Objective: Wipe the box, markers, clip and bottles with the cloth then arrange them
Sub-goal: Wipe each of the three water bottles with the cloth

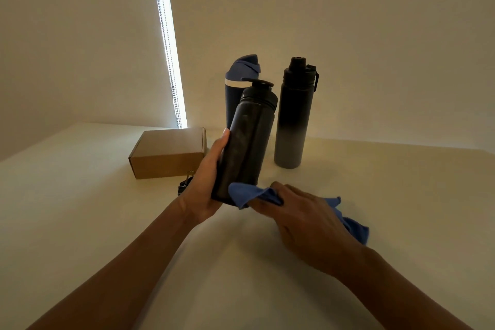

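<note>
From the head camera we see our left hand [207, 182] wrapped around the lower body of a tall matte black metal bottle [245, 142], holding it tilted just above the pale table [80, 222], while our right hand [302, 214] pinches a soft blue cloth [247, 195] against the bottle's base. Behind stand a navy bottle [238, 80] and a black-to-grey bottle [292, 120]. A brown cardboard box [168, 153] and a black binder clip [184, 185] lie just left of our left hand.
</note>
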Available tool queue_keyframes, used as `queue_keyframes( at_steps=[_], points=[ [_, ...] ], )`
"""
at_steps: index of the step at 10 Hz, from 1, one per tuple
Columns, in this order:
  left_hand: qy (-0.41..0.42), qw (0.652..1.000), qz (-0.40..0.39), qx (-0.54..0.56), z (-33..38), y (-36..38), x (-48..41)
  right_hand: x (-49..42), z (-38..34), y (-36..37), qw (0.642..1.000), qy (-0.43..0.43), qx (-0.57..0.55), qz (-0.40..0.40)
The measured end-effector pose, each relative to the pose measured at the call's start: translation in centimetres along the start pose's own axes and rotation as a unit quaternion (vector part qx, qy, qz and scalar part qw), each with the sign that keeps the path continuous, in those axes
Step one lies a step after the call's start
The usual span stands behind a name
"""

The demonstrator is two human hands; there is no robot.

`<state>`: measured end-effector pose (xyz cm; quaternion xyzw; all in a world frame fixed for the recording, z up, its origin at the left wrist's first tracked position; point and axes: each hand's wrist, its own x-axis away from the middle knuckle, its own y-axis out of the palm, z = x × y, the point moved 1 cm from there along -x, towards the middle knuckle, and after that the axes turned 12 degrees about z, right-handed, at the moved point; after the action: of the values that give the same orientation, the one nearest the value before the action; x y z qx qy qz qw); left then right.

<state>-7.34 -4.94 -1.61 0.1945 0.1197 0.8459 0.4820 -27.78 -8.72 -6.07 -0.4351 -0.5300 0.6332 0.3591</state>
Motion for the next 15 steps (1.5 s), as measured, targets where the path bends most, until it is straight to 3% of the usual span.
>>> queue_keyframes(
  at_steps=[1, 2, 3, 5, 6, 7, 9, 10, 11, 12, 13, 14, 15],
  points=[
    [0.007, 1.0, 0.021, -0.004, -0.2, 0.0, -0.3, 3.9, -1.9, -5.9, 0.962, -0.134, -0.211, -0.111],
    [-0.007, 0.999, -0.005, -0.034, -0.2, 0.1, 0.1, 3.4, -1.7, -5.6, 0.973, -0.171, -0.155, -0.017],
    [-0.016, 0.998, -0.03, -0.051, -0.4, -0.2, 0.5, 3.5, -1.1, -6.2, 0.942, -0.257, -0.128, 0.171],
    [-0.051, 0.985, -0.138, -0.085, -0.9, -0.3, 0.6, 2.4, 1.3, -6.3, 0.926, -0.155, -0.22, 0.264],
    [-0.036, 0.985, -0.138, -0.093, -1.0, 0.0, 0.8, 2.6, 1.1, -5.6, 0.926, -0.174, -0.222, 0.251],
    [-0.004, 0.994, -0.075, -0.078, -1.1, -0.2, 0.6, 3.4, 0.0, -5.4, 0.919, -0.254, -0.185, 0.239],
    [-0.001, 0.999, -0.007, -0.048, -1.1, 0.0, 0.2, 3.5, -1.4, -4.8, 0.945, -0.207, -0.242, 0.078],
    [0.004, 0.998, -0.014, -0.065, -1.0, 0.3, 0.5, 3.7, -0.9, -5.3, 0.925, -0.285, -0.166, 0.185],
    [0.005, 0.995, -0.033, -0.095, -0.9, 0.2, 0.8, 3.1, 0.4, -5.8, 0.926, -0.224, -0.156, 0.261],
    [-0.018, 0.989, -0.079, -0.124, -1.2, -0.2, 0.7, 2.5, 1.5, -6.4, 0.927, -0.082, -0.276, 0.24],
    [-0.018, 0.985, -0.101, -0.142, -1.5, -0.2, 0.4, 1.8, 2.9, -6.1, 0.917, -0.016, -0.291, 0.271],
    [-0.007, 0.983, -0.109, -0.151, -1.5, -0.1, 0.7, 1.7, 3.5, -6.1, 0.912, -0.009, -0.293, 0.288],
    [-0.007, 0.984, -0.107, -0.144, -1.4, -0.1, 0.8, 1.5, 3.4, -6.0, 0.91, -0.075, -0.259, 0.315]
  ],
)
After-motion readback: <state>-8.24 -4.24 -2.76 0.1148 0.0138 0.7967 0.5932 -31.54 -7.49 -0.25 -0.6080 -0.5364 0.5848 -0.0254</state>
